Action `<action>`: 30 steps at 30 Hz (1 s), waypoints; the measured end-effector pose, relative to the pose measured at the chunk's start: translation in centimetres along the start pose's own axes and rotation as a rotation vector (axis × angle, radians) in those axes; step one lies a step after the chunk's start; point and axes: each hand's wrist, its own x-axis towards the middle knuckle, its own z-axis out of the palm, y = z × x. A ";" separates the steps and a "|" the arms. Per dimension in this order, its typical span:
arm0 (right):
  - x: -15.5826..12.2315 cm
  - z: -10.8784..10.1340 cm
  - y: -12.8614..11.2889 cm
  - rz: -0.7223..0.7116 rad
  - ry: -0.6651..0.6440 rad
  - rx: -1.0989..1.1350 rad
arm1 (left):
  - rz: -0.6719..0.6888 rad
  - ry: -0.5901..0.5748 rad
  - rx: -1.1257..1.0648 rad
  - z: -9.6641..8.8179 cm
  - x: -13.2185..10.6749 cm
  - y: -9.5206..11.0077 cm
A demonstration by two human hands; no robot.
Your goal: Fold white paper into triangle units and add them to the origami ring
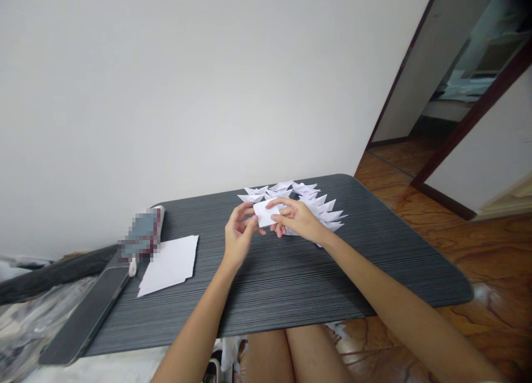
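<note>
A small folded piece of white paper (265,213) is held up above the dark table between both hands. My left hand (241,228) pinches its left edge between thumb and fingers. From the right, my right hand (297,216) grips the paper's other side with thumb and forefinger, the remaining fingers curled below. Just behind and to the right of the hands stand several folded white paper boats (326,208), set close together; the hands hide some of them.
The dark grained table (266,283) stands against a white wall (208,95). On its left lie a stack of white paper sheets (170,264) and a partly pixelated object (143,233). Wooden floor (499,261) and a doorway are at the right.
</note>
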 end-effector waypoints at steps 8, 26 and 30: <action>0.0 -0.1 0.0 -0.029 -0.001 -0.007 | 0.107 -0.076 0.159 0.2 -0.3 0.1; -0.4 -0.9 -0.8 -0.112 -0.130 -0.071 | 0.053 -0.145 0.037 -0.1 0.1 0.4; -0.4 -1.1 -1.0 -0.133 -0.138 -0.103 | 0.008 -0.138 0.015 -0.1 0.0 0.3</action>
